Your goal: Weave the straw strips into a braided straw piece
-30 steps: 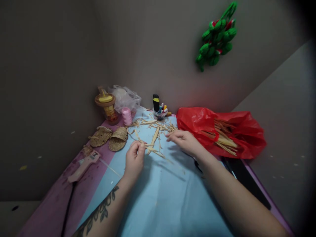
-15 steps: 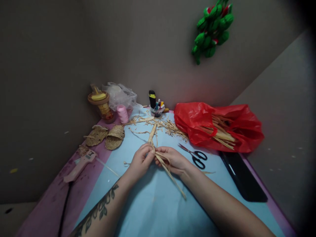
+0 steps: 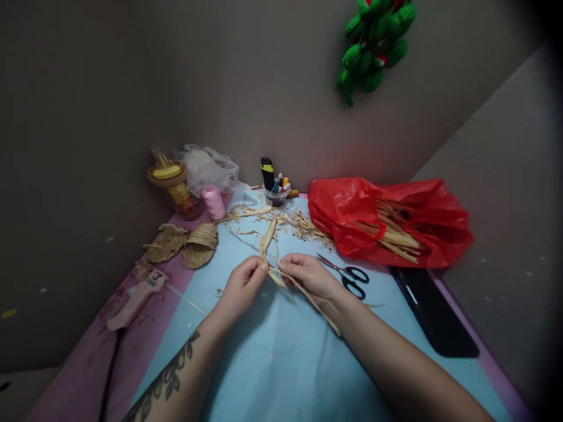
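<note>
Left hand (image 3: 243,286) and right hand (image 3: 311,280) drifted slightly apart since last frame, each pinching pale dry flat plant strips (image 3: 269,234) between thumb and fingers, just above light-blue-covered tabletop (image 3: 285,369). Black-handled metal scissors (image 3: 348,276) lying near right wrist, btw.

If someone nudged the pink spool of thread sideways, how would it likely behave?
The pink spool would probably tip fairly easily, since it stands upright and looks taller than wide. Once down, its rounded sides suggest it might roll, though the white plastic bag close behind could stop it going that way.
</note>
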Tool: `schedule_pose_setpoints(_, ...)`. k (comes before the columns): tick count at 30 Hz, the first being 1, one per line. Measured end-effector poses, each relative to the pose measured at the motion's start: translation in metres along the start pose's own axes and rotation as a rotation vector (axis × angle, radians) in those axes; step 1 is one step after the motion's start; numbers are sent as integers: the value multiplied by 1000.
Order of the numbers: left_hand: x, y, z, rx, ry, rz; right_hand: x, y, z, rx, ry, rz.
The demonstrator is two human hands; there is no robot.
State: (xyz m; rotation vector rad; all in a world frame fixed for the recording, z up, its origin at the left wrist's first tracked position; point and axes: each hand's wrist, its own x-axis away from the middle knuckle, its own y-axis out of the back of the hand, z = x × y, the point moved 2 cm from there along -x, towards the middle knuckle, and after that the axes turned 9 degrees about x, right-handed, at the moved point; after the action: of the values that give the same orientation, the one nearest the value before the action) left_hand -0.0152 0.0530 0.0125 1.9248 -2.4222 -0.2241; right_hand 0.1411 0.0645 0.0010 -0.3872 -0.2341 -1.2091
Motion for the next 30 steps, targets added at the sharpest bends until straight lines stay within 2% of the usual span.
schedule_pose_setpoints(3,1,-2,3,-42,53,-41,0,3,4,136,113,-59)
schedule_pose_setpoints(6,2,-2,4,-104,53,-63,2,8,10,230,238,-189)
schedule_pose_setpoints(9,2,-2,4,-154,60,-66,7,7,17,265,289,-274)
schedule_pose_setpoints(15,1,-2,4,-94,55,-33,17,-12,14,352,232,-164)
schedule_pose_setpoints(24,-1,0,10,173,114,85,13,-8,11,353,293,-192)
schedule_pose_setpoints(30,0,-2,7,254,151,82,17,-9,16,364,318,-182)
